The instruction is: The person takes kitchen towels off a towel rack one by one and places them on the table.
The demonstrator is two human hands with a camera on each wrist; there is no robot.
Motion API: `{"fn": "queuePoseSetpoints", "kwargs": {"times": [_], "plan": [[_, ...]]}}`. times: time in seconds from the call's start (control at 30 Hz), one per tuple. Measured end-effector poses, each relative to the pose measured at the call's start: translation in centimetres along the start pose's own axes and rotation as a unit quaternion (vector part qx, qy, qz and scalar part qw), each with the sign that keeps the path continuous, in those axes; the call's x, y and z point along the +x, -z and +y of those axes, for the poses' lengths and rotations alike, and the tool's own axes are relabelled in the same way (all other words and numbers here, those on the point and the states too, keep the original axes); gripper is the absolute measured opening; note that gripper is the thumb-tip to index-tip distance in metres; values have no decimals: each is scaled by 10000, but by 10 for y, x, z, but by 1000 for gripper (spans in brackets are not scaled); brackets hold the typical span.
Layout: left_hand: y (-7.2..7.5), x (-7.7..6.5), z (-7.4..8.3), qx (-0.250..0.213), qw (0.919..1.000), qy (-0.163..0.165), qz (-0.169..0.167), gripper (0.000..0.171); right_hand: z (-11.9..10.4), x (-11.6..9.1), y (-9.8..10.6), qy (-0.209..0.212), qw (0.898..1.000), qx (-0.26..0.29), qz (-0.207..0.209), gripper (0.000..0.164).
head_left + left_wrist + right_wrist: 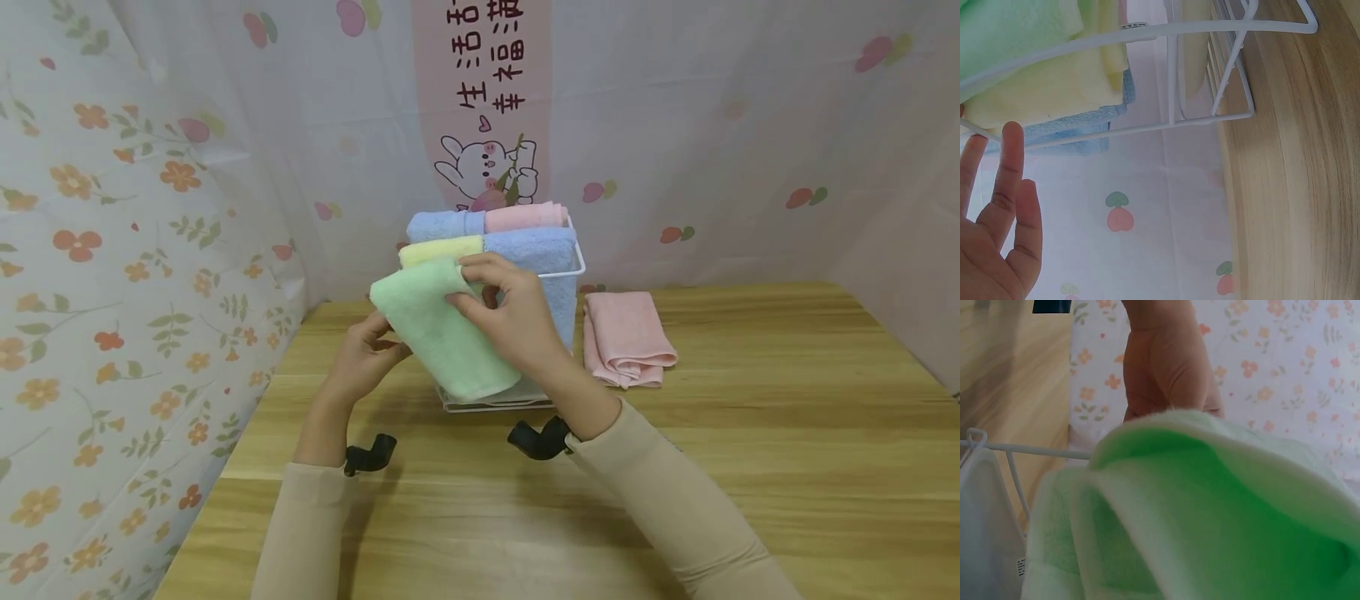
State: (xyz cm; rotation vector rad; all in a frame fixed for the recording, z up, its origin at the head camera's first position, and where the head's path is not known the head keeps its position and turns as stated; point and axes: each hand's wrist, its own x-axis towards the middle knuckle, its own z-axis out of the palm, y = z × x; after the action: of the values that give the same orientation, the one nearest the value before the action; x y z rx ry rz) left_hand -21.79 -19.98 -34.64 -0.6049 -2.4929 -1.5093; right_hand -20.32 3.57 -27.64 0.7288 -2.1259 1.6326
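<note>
Currently, head view: right hand (516, 315) pinches the upper edge of a green towel (442, 333), tilted at a white wire rack (564, 274) near the far edge of the desk (787, 417); left hand (356, 358) is at the towel's left side; folded pink towel (626, 333) lies right of the rack; left wrist: fingers (1004, 181) extended by rack wire, thumb hidden, grip cannot be told; right wrist: green towel gapes, left hand beyond.
</note>
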Motion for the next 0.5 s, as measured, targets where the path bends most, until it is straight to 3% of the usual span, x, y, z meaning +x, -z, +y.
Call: {"fn": "queuePoseSetpoints", "kwargs": {"times": [0.27,0.5], "plan": [[1,0,2,114,9999,66,-45,38,0,1,-5,-187,9969,398,648,14],[2,1,2,151,9997,-177,-58,35,-4,-2,-6,-600,9828,1271,1201,14]]}}
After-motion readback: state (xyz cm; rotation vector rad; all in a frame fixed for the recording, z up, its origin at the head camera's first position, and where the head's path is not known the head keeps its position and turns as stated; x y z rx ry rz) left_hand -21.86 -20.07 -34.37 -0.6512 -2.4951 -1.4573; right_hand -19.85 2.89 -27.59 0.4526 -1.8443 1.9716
